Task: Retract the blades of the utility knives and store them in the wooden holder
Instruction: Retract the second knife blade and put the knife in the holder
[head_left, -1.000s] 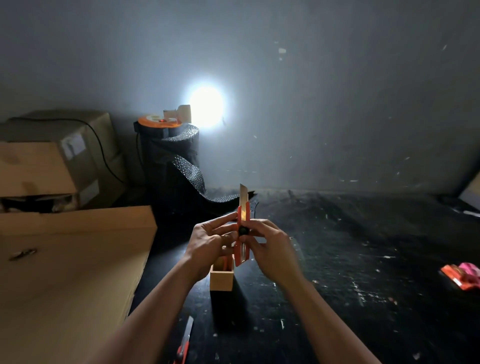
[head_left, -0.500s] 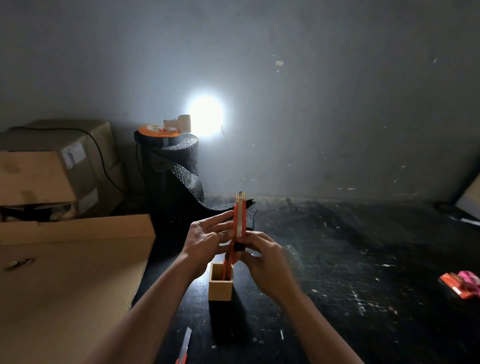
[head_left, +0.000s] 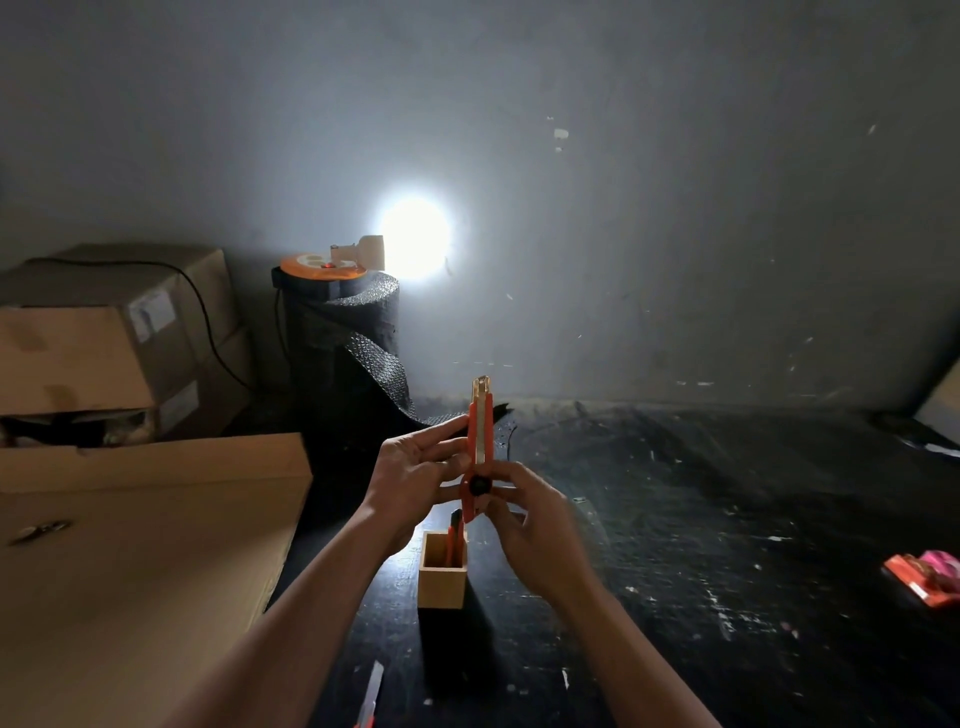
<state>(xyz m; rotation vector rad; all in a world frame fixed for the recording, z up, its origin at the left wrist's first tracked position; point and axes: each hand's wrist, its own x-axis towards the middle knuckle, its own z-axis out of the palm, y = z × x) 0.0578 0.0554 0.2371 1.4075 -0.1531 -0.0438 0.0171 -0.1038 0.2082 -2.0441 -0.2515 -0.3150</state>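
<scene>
Orange plastic is the body of the knife (head_left: 479, 441) that both hands hold upright, above the wooden holder (head_left: 442, 574) and a little behind it. The left hand (head_left: 415, 478) pinches the upper body between its fingers, and the right hand (head_left: 524, 512) is closed around the lower end, with the thumb beside the black slider. Only a very short piece of metal shows at the top, so I judge the blade is pulled in, or almost.

One knife (head_left: 456, 538) with a dark end stands already inside the holder, leaning on its right wall. Another knife (head_left: 370, 699) lies on the black table (head_left: 727, 519) near the bottom edge of the view, and its pale blade seems to be out. So I think about one knife is stored, one is ready to go in, and at least one is left to do.

The lying knife is cut off by the frame, so its handle is hardly visible. An orange and pink object (head_left: 927, 577) at the far right is too blurred to name; it may or may not be another knife. The room is dark, and I cannot tell if the slider is fully at its end.
</scene>
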